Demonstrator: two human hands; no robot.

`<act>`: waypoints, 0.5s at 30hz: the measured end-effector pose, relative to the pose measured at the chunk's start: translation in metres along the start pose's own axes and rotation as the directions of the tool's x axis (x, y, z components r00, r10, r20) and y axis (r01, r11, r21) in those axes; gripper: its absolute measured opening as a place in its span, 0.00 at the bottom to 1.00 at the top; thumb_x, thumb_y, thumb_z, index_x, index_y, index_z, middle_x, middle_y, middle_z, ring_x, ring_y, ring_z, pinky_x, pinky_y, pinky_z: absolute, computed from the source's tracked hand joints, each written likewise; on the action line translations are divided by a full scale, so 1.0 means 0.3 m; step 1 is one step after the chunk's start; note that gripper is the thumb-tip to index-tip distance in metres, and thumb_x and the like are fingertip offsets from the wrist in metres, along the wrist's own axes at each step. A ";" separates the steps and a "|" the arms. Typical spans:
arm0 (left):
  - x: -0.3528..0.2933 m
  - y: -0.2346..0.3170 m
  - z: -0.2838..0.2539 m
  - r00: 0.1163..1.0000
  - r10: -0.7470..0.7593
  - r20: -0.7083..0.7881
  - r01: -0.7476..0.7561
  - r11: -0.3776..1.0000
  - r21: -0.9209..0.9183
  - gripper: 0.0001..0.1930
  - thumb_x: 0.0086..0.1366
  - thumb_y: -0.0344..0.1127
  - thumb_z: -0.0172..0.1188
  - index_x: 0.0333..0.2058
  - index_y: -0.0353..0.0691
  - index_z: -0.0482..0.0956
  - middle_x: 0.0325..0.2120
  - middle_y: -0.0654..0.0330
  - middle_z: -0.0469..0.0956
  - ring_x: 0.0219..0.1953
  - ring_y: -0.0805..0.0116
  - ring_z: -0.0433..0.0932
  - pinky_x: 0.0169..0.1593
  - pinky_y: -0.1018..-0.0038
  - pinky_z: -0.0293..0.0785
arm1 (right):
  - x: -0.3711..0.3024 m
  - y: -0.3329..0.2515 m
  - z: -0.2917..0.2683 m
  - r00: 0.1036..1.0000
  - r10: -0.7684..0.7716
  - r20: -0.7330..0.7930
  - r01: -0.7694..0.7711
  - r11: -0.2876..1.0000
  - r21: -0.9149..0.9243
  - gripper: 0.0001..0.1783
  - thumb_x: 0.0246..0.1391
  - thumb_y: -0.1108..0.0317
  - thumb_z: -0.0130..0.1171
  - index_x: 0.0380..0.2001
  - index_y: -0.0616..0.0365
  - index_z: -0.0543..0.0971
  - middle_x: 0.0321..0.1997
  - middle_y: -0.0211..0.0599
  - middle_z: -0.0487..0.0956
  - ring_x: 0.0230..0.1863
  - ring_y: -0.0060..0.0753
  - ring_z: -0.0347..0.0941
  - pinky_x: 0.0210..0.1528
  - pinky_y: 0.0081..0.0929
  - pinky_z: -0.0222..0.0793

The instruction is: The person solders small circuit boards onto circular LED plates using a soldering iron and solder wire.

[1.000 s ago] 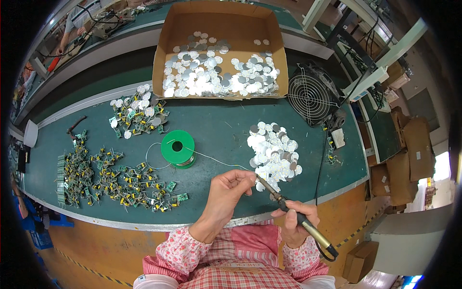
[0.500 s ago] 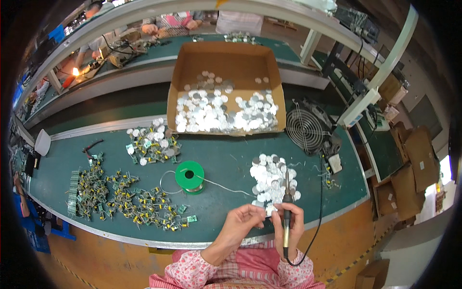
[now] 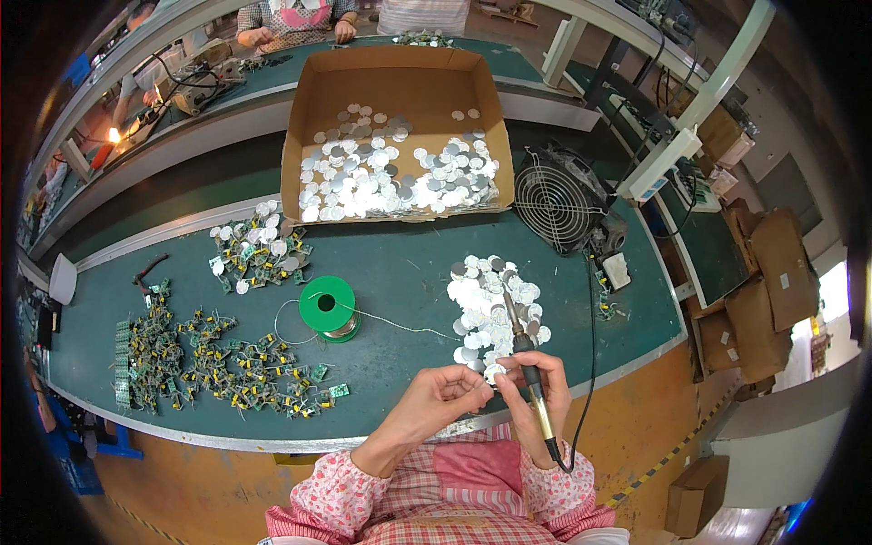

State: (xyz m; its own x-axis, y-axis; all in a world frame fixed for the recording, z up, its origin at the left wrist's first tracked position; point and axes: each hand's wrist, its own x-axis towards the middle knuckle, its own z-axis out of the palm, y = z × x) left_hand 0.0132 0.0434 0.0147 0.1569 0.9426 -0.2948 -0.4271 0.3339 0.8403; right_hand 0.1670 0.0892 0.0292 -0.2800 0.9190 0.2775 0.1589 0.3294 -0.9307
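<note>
My right hand [image 3: 538, 392] is closed around a soldering iron [image 3: 536, 386], whose tip points away from me over a pile of round metal discs [image 3: 486, 304]. My left hand [image 3: 436, 398] has its fingers curled and pinched close to my right thumb. One silvery disc [image 3: 493, 373] shows right at the fingertips of both hands; which hand grips it is hard to see. Solder wire [image 3: 404, 325] runs from a green spool [image 3: 328, 305] to the left edge of the pile, where I lose sight of it.
Small circuit boards with yellow parts [image 3: 245, 372] lie at left; behind them is a heap of boards with discs [image 3: 259, 245]. A cardboard box [image 3: 391, 82] of discs stands at the back, a fan [image 3: 559, 204] to its right. The iron's cord [image 3: 590, 391] trails at right.
The whole view has shifted, so the bench things sit further left and higher. The soldering iron has tilted, its tip now leaning left. Both hands stay close together at the near edge of the pile.
</note>
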 end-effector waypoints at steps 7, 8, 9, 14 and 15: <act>-0.017 -0.002 0.006 0.987 0.105 -0.123 -0.102 0.994 0.033 0.06 0.61 0.30 0.59 0.33 0.33 0.76 0.28 0.65 0.76 0.31 0.80 0.73 0.36 0.82 0.70 | -0.013 -0.008 -0.005 1.000 0.016 0.007 -0.017 0.998 0.062 0.16 0.49 0.79 0.60 0.42 0.60 0.70 0.37 0.37 0.79 0.33 0.18 0.74 0.35 0.16 0.70; -0.015 -0.005 0.005 0.983 0.135 -0.127 -0.126 0.989 0.077 0.06 0.61 0.31 0.59 0.33 0.33 0.76 0.28 0.65 0.76 0.31 0.81 0.72 0.36 0.82 0.70 | -0.011 -0.011 -0.005 1.000 0.016 0.009 -0.017 0.998 0.060 0.16 0.49 0.79 0.60 0.42 0.60 0.70 0.37 0.38 0.79 0.33 0.18 0.74 0.35 0.16 0.70; -0.014 -0.003 0.006 0.983 0.134 -0.126 -0.125 0.989 0.076 0.06 0.61 0.31 0.59 0.33 0.33 0.76 0.28 0.65 0.76 0.31 0.81 0.72 0.36 0.82 0.70 | -0.011 -0.012 -0.007 1.000 0.017 0.009 -0.018 0.998 0.059 0.16 0.49 0.79 0.60 0.42 0.60 0.70 0.37 0.38 0.79 0.33 0.18 0.74 0.35 0.16 0.70; -0.015 0.003 0.009 0.974 0.194 -0.121 -0.164 0.961 0.221 0.06 0.60 0.31 0.60 0.32 0.34 0.76 0.27 0.66 0.76 0.31 0.82 0.71 0.34 0.83 0.67 | -0.005 -0.017 -0.011 1.000 -0.003 0.014 0.003 0.999 0.037 0.16 0.49 0.80 0.60 0.42 0.60 0.70 0.37 0.38 0.79 0.34 0.18 0.74 0.35 0.16 0.70; -0.016 0.003 0.008 0.974 0.192 -0.122 -0.162 0.962 0.219 0.06 0.60 0.31 0.60 0.32 0.34 0.76 0.27 0.66 0.76 0.31 0.82 0.71 0.34 0.83 0.67 | -0.006 -0.015 -0.010 1.000 -0.001 0.016 0.001 0.999 0.036 0.16 0.49 0.80 0.60 0.42 0.60 0.70 0.37 0.38 0.79 0.34 0.18 0.74 0.35 0.16 0.70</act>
State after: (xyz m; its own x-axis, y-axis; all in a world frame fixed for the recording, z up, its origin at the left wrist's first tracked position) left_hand 0.0142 0.0392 0.0181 -0.0382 0.9827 -0.1811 -0.2417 0.1668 0.9559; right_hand 0.1697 0.0868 0.0336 -0.2956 0.9150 0.2747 0.1249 0.3221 -0.9384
